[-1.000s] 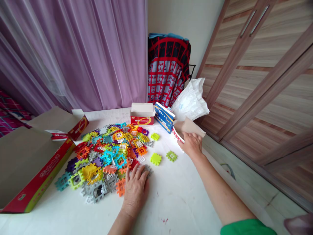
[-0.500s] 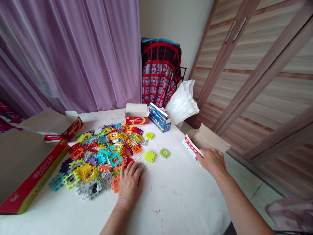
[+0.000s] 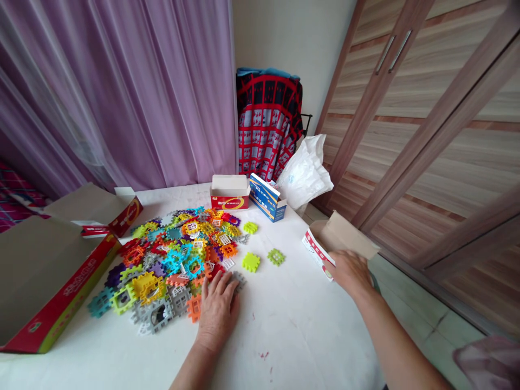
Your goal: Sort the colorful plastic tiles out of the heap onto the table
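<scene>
Sliding wooden wardrobe doors (image 3: 426, 119) fill the upper right, and a purple curtain (image 3: 122, 92) hangs at the upper left. The white bench (image 3: 304, 330) runs across the lower frame. At its lower left lies a large open carton (image 3: 49, 276), brown inside, with a second open carton (image 3: 95, 208) behind it. A heap of waffle blocks (image 3: 174, 260) in many colours spreads across the middle. Behind it stand an open red box (image 3: 229, 197) and a blue box (image 3: 266, 199). The right hand (image 3: 349, 273) is against a small white-and-red box (image 3: 319, 252) at the bench's right edge. The box's long axis tilts up to the right, its brown flap raised, and its contents are hidden. The fingers (image 3: 339, 260) are partly behind it, so their grip is hard to make out. The left hand (image 3: 217, 311) lies on the heap's near edge, fingers spread, touching a gray block (image 3: 238, 280). Green blocks (image 3: 251, 262) lie just right of the heap.
</scene>
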Available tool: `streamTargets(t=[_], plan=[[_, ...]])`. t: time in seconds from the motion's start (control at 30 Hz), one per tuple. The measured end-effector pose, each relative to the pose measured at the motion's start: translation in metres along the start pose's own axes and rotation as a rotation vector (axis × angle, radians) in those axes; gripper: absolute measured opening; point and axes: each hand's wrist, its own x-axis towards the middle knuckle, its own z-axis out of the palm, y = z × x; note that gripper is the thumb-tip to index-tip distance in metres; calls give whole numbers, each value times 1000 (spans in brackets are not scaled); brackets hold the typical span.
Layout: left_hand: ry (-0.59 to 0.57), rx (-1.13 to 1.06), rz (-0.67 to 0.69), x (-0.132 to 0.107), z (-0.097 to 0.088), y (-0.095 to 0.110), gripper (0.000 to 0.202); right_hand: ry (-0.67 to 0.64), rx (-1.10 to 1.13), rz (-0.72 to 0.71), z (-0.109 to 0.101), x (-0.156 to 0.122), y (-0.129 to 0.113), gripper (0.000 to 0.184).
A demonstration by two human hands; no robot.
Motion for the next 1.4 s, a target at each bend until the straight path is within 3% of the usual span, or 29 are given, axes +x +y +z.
streamTargets(t=[0.07, 0.23, 0.33, 0.4, 0.57, 0.77, 0.9, 1.0, 1.2, 1.3, 1.4], plan=[[13, 1, 7, -1, 0, 0, 27, 82, 23, 2, 1, 8, -3, 27], [43, -25, 18, -2, 2, -3, 28, 446, 113, -51, -18, 32, -15, 27], [86, -68, 11, -2, -1, -4, 30, 586, 223, -190, -40, 56, -39, 26], [122, -92, -3, -1, -8, -7, 33, 596, 302, -290, -56, 78, -64, 26], [218, -69, -38, 0, -36, -31, 41, 481, 424, -445, -91, 145, -154, 26], [397, 46, -212, -8, -56, -97, 34, 380, 503, -595, -120, 198, -293, 31], [424, 76, -380, -22, -55, -130, 32, 300, 411, -710, -114, 212, -373, 32], [380, 74, -433, -33, -50, -140, 38, 242, 364, -763, -96, 223, -413, 29], [372, 54, -430, -38, -43, -139, 50, 163, 334, -802, -57, 248, -443, 23], [360, 47, -437, -38, -43, -139, 52, 182, 344, -812, -51, 249, -439, 32], [356, 52, -436, -37, -45, -141, 50, 233, 358, -821, -57, 239, -420, 36]])
